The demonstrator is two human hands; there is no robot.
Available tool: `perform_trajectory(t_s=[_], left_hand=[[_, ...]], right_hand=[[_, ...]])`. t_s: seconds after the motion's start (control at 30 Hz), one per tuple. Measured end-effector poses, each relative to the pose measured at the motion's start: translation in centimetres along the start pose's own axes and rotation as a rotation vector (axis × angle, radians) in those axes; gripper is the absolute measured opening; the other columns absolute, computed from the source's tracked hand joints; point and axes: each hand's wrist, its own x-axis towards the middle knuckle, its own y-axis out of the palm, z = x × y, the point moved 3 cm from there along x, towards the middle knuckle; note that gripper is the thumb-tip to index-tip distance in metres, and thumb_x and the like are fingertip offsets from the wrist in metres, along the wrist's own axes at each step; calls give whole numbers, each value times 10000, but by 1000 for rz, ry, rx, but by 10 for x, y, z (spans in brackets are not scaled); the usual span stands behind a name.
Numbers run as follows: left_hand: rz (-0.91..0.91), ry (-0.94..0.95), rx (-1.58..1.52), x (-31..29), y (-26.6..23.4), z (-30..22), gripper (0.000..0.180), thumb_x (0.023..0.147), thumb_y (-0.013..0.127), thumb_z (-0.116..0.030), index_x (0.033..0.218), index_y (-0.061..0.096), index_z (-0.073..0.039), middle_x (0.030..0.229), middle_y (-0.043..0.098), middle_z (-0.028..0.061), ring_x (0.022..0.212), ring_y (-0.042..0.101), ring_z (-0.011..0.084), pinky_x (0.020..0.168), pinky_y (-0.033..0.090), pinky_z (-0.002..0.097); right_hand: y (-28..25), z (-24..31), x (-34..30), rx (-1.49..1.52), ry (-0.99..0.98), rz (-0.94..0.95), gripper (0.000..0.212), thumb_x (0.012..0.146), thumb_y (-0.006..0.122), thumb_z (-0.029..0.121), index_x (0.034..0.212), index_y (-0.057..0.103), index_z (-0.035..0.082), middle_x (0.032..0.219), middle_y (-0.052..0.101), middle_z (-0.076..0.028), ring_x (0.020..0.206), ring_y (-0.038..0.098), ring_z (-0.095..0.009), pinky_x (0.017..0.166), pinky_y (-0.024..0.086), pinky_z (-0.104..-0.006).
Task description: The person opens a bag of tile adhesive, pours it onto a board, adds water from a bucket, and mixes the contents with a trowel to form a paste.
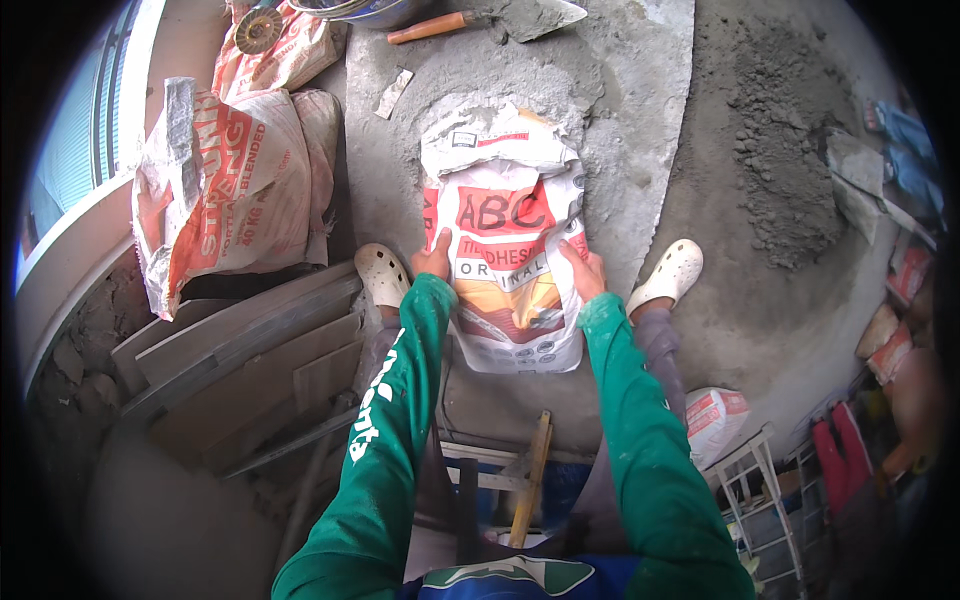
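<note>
A white, red and yellow sack [500,245] of powdery building material lies between my feet, its crumpled top end pointing away from me. Its far end rests on a grey, powder-covered sheet [640,130]. My left hand [434,258] grips the sack's left side, thumb on top. On the opposite side, my right hand [586,270] is closed on the edge in the same way. The fingers beneath the sack are hidden. Both arms reach forward in green sleeves.
A trowel [490,22] lies beyond the sack. Printed cement sacks [235,190] stand at left, above stacked boards [250,330]. Grey mix [785,150] is heaped at right. A level [532,480] lies near me; another person's arm [912,410] shows at far right.
</note>
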Motion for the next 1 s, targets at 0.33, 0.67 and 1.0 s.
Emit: perform_trajectory(t_s=[0.33,0.67,1.0], left_hand=[[42,-266,-462,-118,-61,67,614,973,613,-432,1241,593,120,1180,652,127,1037,607,185,922,466,319],[-170,-49,193,-86,-59,30,756,901,637,-574,1156,638,138,1032,709,160,894,655,233,850,494,359],[-51,-296,221,-60,-78,90,682,916,654,-483,1200,618,136,1131,688,172,989,650,223,896,507,347]], right_hand=[[-29,26,-98,298,-109,115,314,942,618,248,1099,663,-21,1009,676,-82,1009,608,-177,850,465,-290],[-23,34,-71,-416,-187,-352,530,942,536,461,1006,708,-37,947,670,-307,947,666,-406,816,473,-468],[-25,1,-76,-244,299,-399,558,927,505,507,1016,722,0,1035,706,-236,1031,651,-401,885,454,-451]])
